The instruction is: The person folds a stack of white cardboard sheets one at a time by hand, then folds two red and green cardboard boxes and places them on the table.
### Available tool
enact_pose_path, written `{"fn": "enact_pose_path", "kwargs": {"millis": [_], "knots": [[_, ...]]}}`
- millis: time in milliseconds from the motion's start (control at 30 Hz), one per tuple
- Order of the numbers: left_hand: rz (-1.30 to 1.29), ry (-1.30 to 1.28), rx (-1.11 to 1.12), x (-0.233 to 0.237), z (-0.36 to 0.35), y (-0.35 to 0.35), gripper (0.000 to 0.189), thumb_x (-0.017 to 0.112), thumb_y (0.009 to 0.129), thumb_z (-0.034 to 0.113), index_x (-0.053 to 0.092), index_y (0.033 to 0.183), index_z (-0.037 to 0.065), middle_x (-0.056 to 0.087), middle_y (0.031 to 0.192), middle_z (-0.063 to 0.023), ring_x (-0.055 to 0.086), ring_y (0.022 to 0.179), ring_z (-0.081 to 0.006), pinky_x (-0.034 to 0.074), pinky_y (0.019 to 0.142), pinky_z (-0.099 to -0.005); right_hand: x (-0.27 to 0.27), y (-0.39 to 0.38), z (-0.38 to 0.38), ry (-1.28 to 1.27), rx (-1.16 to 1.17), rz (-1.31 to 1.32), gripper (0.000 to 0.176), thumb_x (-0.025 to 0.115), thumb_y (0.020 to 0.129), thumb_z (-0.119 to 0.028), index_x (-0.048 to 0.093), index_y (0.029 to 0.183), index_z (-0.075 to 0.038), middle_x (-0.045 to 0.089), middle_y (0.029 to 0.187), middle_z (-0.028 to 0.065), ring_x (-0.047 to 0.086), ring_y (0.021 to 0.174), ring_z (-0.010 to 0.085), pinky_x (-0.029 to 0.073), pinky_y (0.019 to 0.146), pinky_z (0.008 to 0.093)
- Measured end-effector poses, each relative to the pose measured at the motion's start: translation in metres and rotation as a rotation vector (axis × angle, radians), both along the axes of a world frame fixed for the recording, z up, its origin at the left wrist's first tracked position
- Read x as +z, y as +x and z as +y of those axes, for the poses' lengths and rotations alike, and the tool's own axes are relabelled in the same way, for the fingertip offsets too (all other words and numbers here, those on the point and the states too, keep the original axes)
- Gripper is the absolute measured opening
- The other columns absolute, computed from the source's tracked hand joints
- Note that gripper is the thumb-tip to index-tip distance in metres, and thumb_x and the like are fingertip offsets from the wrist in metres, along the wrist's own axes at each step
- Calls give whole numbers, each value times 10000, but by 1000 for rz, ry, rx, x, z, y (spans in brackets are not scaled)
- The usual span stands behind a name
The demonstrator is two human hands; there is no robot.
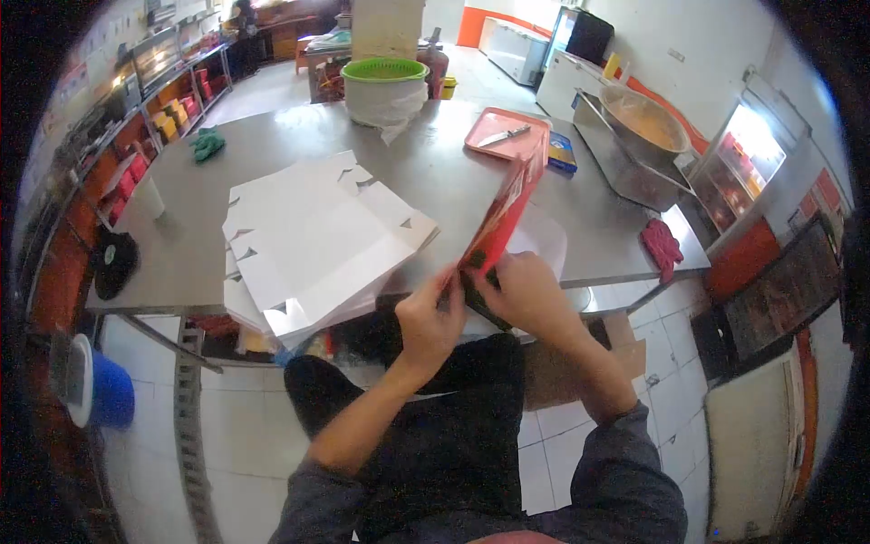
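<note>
A red printed cardboard box sheet (497, 222) stands nearly edge-on to me above the table's front edge. My left hand (431, 317) pinches its near end from the left. My right hand (535, 295) grips the same end from the right, its fingertips partly hidden. Left of the sheet lies a stack of flat white box blanks (317, 240) with cut slots and corner tabs, overhanging the front edge. A pale sheet-like surface (546, 240) shows behind the red sheet on the right; I cannot make out whether it is part of it.
On the metal table (272, 136) are a pink tray (485, 124) with a knife (503, 136), a blue box (563, 154), a green cloth (207, 143) and a red cloth (662, 247). A white tub (385, 100) holds a green basket (385, 69). A large bowl (645, 118) stands at right.
</note>
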State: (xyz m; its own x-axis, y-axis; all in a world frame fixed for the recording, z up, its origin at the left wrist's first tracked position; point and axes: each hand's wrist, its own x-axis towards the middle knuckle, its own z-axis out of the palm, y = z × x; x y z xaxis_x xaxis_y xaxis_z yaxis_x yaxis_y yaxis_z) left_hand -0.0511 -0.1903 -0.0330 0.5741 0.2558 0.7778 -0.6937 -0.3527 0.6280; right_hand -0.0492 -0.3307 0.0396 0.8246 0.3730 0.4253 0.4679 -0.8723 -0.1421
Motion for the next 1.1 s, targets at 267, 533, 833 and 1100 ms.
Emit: {"fn": "enact_pose_path", "kwargs": {"millis": [267, 533, 833, 1100], "knots": [[28, -60, -30, -8, 0, -1, 171, 668, 806, -1, 666, 976, -16, 687, 806, -167, 690, 679, -251, 534, 635, -284, -2, 9, -1, 45, -189, 86, 258, 526, 910, -291, 554, 1017, -58, 637, 704, 245, 620, 661, 452, 490, 654, 555], [53, -90, -20, 12, -6, 6, 183, 655, 808, 29, 667, 982, -27, 696, 857, -164, 697, 756, -253, 541, 708, -317, 5, 9, -14, -11, -18, 135, 177, 509, 887, -202, 540, 981, -55, 640, 702, 230, 627, 668, 447, 489, 635, 559], [229, 98, -131, 4, -2, 1, 203, 655, 846, 71, 659, 1030, -14, 661, 733, -174, 700, 700, -255, 536, 615, -313, -5, 8, -18, -89, 13, 268, 225, 494, 913, -216, 582, 979, -19, 664, 806, 217, 646, 742, 424, 513, 673, 501], [314, -308, -280, 6, -7, 21, 410, 617, 885, 28, 463, 1251, -77, 614, 1135, -209, 676, 932, -219, 547, 769, -274, -20, 76, -121, 74, -328, -474, 316, 579, 891, -214, 602, 1151, -35, 666, 919, 231, 632, 854, 431, 495, 775, 484]]}}
